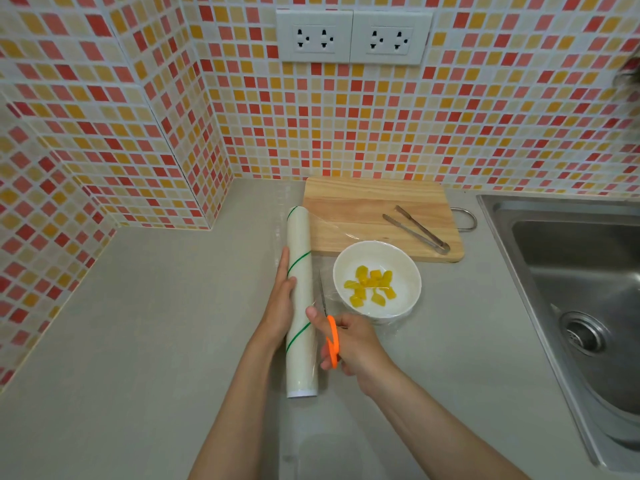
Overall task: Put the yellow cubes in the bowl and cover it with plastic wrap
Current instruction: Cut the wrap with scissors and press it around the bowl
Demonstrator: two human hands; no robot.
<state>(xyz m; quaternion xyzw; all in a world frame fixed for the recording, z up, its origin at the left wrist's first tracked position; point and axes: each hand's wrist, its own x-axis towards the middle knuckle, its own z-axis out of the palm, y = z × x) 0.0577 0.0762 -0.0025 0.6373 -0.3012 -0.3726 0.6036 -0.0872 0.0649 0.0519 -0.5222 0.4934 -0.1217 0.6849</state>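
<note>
Several yellow cubes [372, 285] lie in a white bowl [408, 268] on the grey counter. Clear plastic wrap [332, 230] stretches from a long white roll [300, 271] with green stripes over the bowl. My left hand [280, 299] lies flat against the roll's left side, holding it down. My right hand [353, 341] grips orange-handled scissors [331, 337], whose blades [322, 292] point away from me along the film between the roll and the bowl.
A wooden cutting board [374, 202] lies behind the bowl with metal tongs [415, 228] on it. A steel sink [571, 271] fills the right side. Tiled walls [138, 116] rise at the back and left, with two sockets [353, 38].
</note>
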